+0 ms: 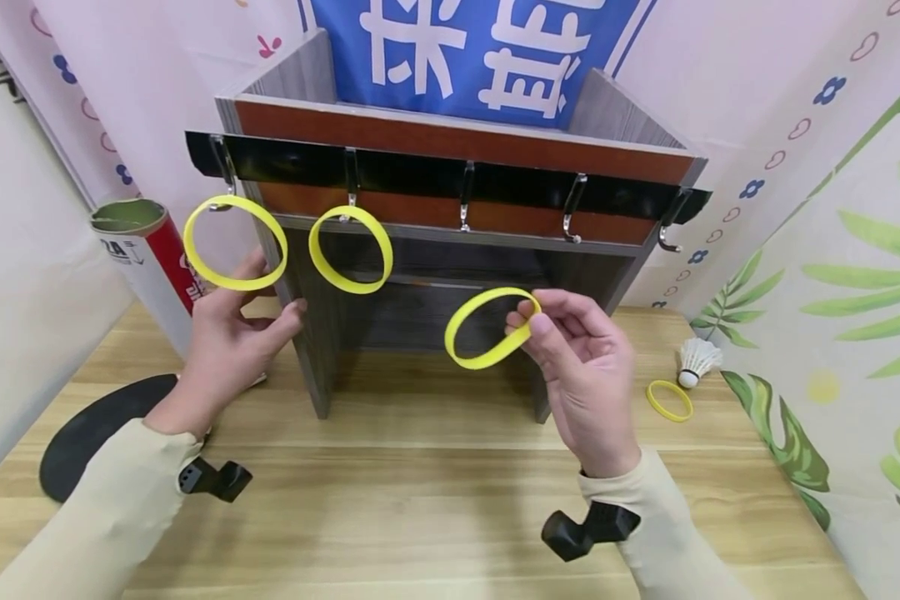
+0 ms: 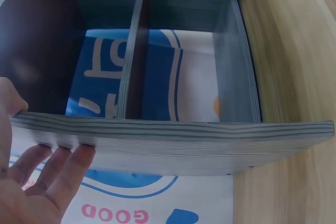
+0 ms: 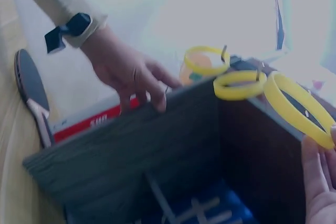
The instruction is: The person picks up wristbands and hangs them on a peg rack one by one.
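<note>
My right hand pinches a yellow silicone wristband between thumb and fingers, in front of the grey wooden shelf. The left hand grips the front edge of the shelf's left side panel; in the left wrist view the thumb lies on its inner face and the fingers on its outer face. A black strip with several metal hooks runs across the shelf front. From its two leftmost hooks hang a yellow wristband and another yellow wristband.
Another yellow wristband lies on the wooden table at right, beside a shuttlecock. Behind the left hand stands a red and white tube. A black table tennis bat lies by the left forearm.
</note>
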### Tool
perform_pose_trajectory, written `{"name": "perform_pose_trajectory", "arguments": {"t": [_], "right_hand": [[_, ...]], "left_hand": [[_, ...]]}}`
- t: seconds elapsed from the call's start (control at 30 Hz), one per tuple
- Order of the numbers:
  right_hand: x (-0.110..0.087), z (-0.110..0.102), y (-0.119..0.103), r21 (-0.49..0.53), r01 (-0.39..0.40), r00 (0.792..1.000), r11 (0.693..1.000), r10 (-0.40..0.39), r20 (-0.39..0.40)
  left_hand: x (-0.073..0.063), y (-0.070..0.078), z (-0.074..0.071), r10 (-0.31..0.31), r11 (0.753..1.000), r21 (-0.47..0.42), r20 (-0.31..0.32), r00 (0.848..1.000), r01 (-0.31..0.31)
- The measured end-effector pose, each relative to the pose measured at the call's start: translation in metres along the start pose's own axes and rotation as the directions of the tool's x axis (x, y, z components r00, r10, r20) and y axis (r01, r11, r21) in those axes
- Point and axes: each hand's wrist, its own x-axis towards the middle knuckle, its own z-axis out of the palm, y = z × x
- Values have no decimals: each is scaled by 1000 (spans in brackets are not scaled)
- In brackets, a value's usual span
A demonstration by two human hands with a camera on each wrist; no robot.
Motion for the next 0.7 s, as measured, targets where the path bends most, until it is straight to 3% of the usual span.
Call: {"name": "perform_pose_trajectory", "arguments": {"t": [0.13, 0.37, 0.7], "right_hand": [[7, 19, 2, 15, 46, 998, 999, -46, -31], [17, 41, 1, 64, 112, 992, 992, -107, -74], [30, 51, 9, 84, 149, 981, 985, -137, -134]], "left_hand": [[0, 0, -1, -7, 1000, 7, 7, 1000, 7], [-1, -2, -1, 37, 999, -2, -9, 999, -37], [-1, -2, -2, 13, 1000, -2, -3, 1000, -13]]}}
